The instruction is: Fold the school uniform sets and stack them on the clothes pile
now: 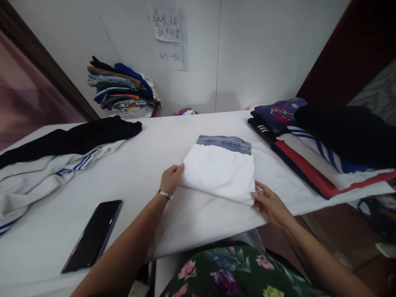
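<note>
A folded white garment (218, 171) with a blue denim band (224, 142) along its far edge lies on the white-covered table (154, 159) in front of me. My left hand (170, 179) grips its left edge, fingers closed on the fabric. At the near right corner, my right hand (270, 203) pinches the cloth between thumb and fingers. The garment's near edge seems slightly raised from the table; its underside is hidden.
A dark phone (93, 236) lies at the left front. Behind it are loose black (71, 138) and white-and-blue garments (52, 175). Folded clothes (312, 144) are stacked at the right, with another pile (123, 88) beyond the far left edge. Handwritten papers (170, 37) hang on the wall.
</note>
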The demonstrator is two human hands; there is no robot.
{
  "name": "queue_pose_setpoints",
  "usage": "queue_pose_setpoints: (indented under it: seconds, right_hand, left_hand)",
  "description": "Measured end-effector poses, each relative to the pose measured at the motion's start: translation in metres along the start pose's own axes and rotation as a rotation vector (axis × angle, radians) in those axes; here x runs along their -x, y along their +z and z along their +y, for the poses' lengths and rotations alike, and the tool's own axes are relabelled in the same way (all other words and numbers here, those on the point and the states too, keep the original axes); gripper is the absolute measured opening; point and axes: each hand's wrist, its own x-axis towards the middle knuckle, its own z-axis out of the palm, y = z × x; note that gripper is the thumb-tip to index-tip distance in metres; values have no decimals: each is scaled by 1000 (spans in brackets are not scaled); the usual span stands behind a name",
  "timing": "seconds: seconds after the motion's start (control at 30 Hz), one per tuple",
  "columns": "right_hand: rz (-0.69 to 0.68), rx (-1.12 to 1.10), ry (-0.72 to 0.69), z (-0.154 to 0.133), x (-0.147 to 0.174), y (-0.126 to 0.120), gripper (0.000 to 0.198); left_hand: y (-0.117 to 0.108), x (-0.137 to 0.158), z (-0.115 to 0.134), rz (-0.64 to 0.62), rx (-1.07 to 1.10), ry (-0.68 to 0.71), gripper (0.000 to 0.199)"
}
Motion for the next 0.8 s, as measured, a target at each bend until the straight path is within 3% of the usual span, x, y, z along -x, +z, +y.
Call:
queue_pose_setpoints:
  seconds: [0.13, 0.23, 0.4, 0.6, 0.8]
  right_hand:
    - [104, 41, -121, 3, 1, 9, 80]
    - [168, 68, -209, 5, 5, 18, 93]
    - [63, 283, -145, 13, 11, 21, 101]
    - [30, 632, -303, 20, 2, 12, 78]
    - [-27, 568, -255, 18, 0, 6, 82]
  left_hand:
    - [9, -3, 5, -88, 206, -37, 36]
    - [13, -4, 1, -78, 207, -17, 36]
    - [14, -4, -6, 39, 49, -2, 38]
    - [12, -8, -8, 30, -287, 23, 36]
    - [12, -12, -9, -30, -545, 9, 33]
